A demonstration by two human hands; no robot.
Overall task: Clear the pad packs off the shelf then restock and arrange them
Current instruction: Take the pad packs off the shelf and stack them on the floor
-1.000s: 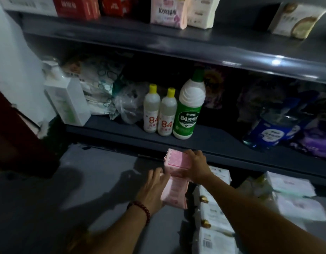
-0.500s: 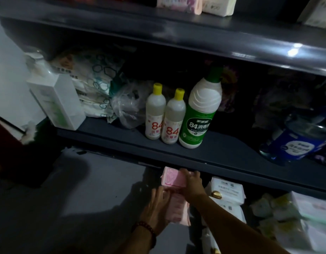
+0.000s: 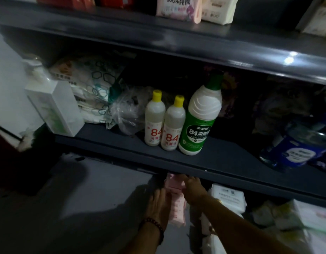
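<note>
Shelf (image 3: 222, 162): dark board across the middle, bottles lined up on it
Green bottle (image 3: 199, 121): stood just right of two yellow-capped bottles (image 3: 163, 121)
White packs (image 3: 228, 197): stacked near right, under the shelf
Pink pad packs (image 3: 175, 202): tucked under the shelf's near edge, pretty dim down there
Right hand (image 3: 193, 189): fingers curled over the upper pink pack
Left hand (image 3: 158, 204): fingers laid flat against the lower pack's left side, beaded bracelet (image 3: 155, 226) worn at the wrist

Pink pad packs (image 3: 175, 200), stacked, under shelf edge (image 3: 195, 167)
</note>
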